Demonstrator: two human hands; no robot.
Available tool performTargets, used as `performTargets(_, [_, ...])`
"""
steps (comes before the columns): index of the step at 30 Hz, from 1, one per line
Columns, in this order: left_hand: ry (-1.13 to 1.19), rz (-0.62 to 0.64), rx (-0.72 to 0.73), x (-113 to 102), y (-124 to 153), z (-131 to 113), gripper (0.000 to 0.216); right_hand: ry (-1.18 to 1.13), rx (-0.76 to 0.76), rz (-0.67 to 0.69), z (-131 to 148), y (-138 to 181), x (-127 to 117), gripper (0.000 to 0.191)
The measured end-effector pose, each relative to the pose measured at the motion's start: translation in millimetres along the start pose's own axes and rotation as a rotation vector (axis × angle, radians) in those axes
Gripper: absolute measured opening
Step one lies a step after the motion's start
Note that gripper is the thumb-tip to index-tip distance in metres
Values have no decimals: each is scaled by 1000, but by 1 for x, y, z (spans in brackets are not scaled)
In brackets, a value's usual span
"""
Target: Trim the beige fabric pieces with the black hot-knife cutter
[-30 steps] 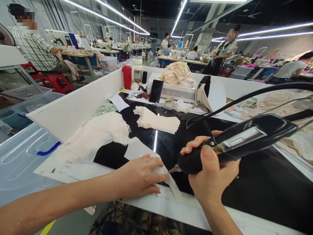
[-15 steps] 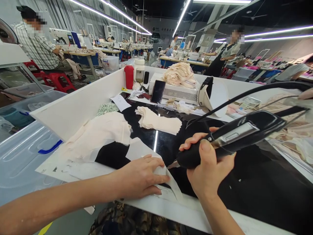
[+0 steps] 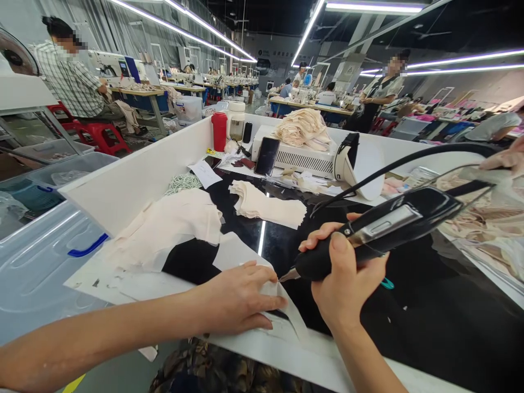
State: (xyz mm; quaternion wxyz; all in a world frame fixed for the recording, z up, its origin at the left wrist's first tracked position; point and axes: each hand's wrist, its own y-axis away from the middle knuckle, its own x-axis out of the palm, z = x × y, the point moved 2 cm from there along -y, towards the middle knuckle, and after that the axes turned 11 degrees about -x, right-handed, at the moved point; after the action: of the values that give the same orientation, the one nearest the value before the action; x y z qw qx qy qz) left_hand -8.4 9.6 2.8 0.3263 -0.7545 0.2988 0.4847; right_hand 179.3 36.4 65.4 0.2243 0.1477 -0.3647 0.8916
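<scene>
My left hand lies with fingers spread on a pale fabric piece at the table's near edge, pressing it down. A thin strip of the fabric trails from under the fingertips toward me. My right hand is wrapped round a black corded handheld tool with a silver lever on top. Its pointed metal tip meets the fabric edge just beside my left fingers. Further back are a stack of cream fabric pieces and, on the left, a larger cream pile.
A phone leans on a white vented box bearing folded fabric. Behind stand a red cup and a jar. The tool's black cable arcs rightward. At the right edge is another person's hand.
The view has shifted slightly. A small teal item now shows beside my right hand. The other person's hand at the right has come further into view. Both my hands keep nearly the same place.
</scene>
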Motion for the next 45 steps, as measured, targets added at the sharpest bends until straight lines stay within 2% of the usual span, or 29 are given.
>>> performTargets(6, [56, -46, 14, -6, -4, 4, 42, 3, 19, 32, -8, 0, -5, 47])
performTargets(11, [71, -100, 18, -19, -8, 23, 12, 5, 27, 64, -19, -1, -9, 43])
performTargets(16, [36, -74, -15, -22, -5, 32, 30, 26, 28, 10, -21, -13, -10, 46])
performTargets(19, [-76, -96, -75, -15, -4, 26, 34, 34, 11, -19, -13, -22, -12, 51])
performTargets(23, [-226, -92, -161, -6, -9, 10, 12, 46, 0, -57, 1, -25, -20, 55])
performTargets(26, [-205, -88, -220, -8, -15, -1, 4, 57, 0, -63, 10, -22, -27, 55])
performTargets(30, [-71, 14, -283, -17, -18, -8, 18, 54, -14, -55, 20, -19, -34, 48])
performTargets(33, [-142, 28, -297, -23, -18, -7, 24, 29, -23, -49, 27, -18, -37, 48])
performTargets(37, [-259, 7, -193, -24, -18, -9, 23, 15, -6, -30, 32, -14, -39, 46])
performTargets(45, [-162, 13, 139, -10, -31, -27, 22, 21, -31, -22, 28, -4, -38, 48])
